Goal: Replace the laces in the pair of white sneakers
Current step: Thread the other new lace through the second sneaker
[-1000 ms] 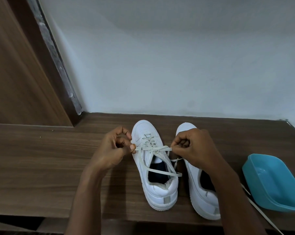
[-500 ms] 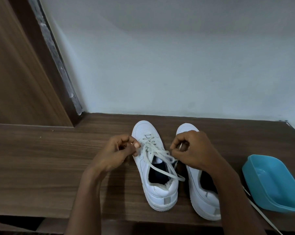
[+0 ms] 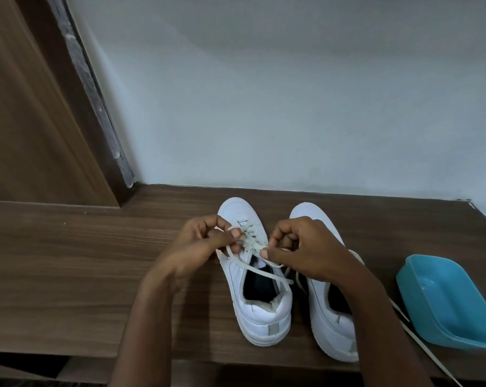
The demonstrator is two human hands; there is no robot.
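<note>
My hands have drawn closer together: left hand (image 3: 205,247) and right hand (image 3: 306,247) each pinch the lace (image 3: 264,271) above the left shoe (image 3: 264,317) on the table (image 3: 68,275).

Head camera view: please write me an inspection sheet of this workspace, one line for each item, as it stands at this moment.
Surface: brown wooden table, with the sneakers near its front edge.
Job's things: laced sneaker and second sneaker stand side by side, toes to the wall; a white lace is threaded in the first; a loose lace trails off the front edge.
Clutter: blue tub at the right.
Grippers: left hand and right hand each pinch the white lace.
Cables: nothing seen.
Surroundings: pale wall; wooden panel at the left.
</note>
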